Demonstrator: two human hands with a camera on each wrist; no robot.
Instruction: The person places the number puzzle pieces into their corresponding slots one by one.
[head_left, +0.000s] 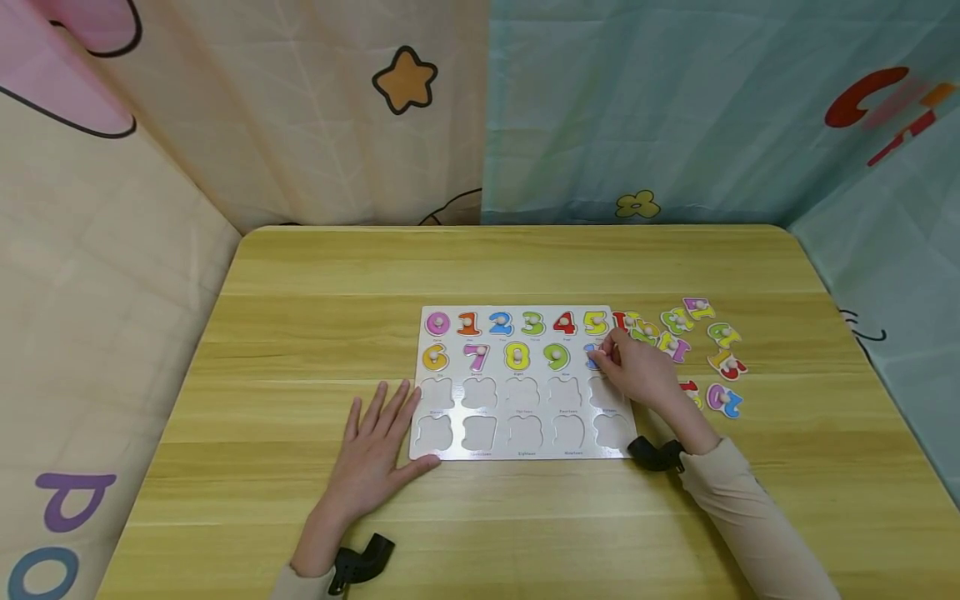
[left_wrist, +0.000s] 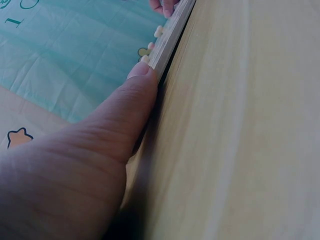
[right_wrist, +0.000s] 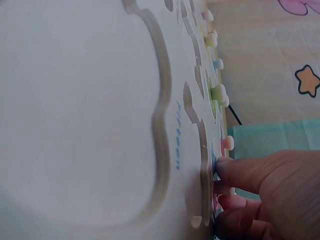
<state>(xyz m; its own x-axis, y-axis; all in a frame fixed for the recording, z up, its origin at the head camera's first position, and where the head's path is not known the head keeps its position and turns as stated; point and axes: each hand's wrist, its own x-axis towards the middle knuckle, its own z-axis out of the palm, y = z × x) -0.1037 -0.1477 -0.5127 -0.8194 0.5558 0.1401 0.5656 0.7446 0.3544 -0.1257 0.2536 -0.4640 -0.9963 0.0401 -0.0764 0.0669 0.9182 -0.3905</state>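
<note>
A white number puzzle board [head_left: 502, 417] lies on the table. My left hand [head_left: 375, 458] rests beside its left edge with fingers spread, the thumb [left_wrist: 137, 90] touching the front left corner. At the right end of the second row my right hand [head_left: 645, 371] pinches a knobbed number puzzle piece [head_left: 593, 360]; a blue 1 shows and the rest is hidden by the fingers. In the right wrist view, thumb and fingers of the right hand [right_wrist: 280, 190] close round its knob. Pieces 0 to 9 sit in the upper two rows, such as the green 9 [head_left: 557, 357]. Lower recesses are bare.
Several loose number pieces lie right of the board, some overlapping, among them a purple and blue piece [head_left: 724, 400] and a red and orange one [head_left: 727, 364]. The wooden table [head_left: 315, 333] meets patterned curtains [head_left: 322, 125] at the back and sides.
</note>
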